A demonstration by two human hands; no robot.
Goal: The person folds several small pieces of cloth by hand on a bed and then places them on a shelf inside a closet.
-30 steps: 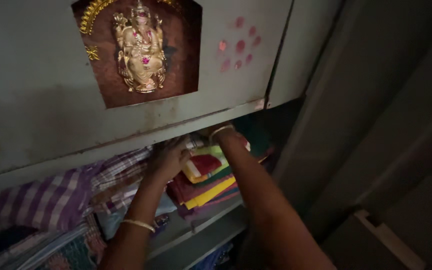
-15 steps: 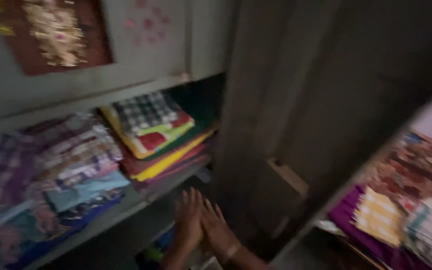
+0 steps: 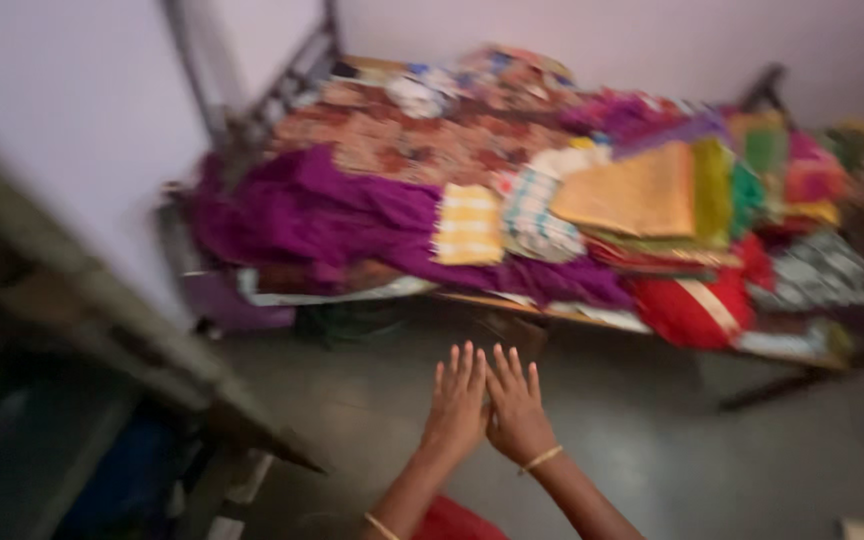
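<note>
My left hand (image 3: 457,403) and my right hand (image 3: 517,408) are held out side by side, touching, fingers extended, palms down, with nothing in them. A thin bangle sits on each wrist. They hover above the grey floor (image 3: 652,440) in front of a bed (image 3: 512,300) heaped with folded and loose cloth. Nearest my hands on the bed are a purple cloth (image 3: 322,215), a folded yellow checked cloth (image 3: 468,226) and a red bundle (image 3: 697,305). The picture is blurred by motion.
The dark edge of an open cupboard door (image 3: 102,330) crosses the lower left. A pale wall (image 3: 72,100) stands behind the bed's metal headboard (image 3: 282,85). More coloured folded clothes (image 3: 712,180) are piled across the bed's right side.
The view swung right from the cupboard shelves to the bed. My hands left the stacked clothes on the shelf and now come together, holding nothing, over the floor.
</note>
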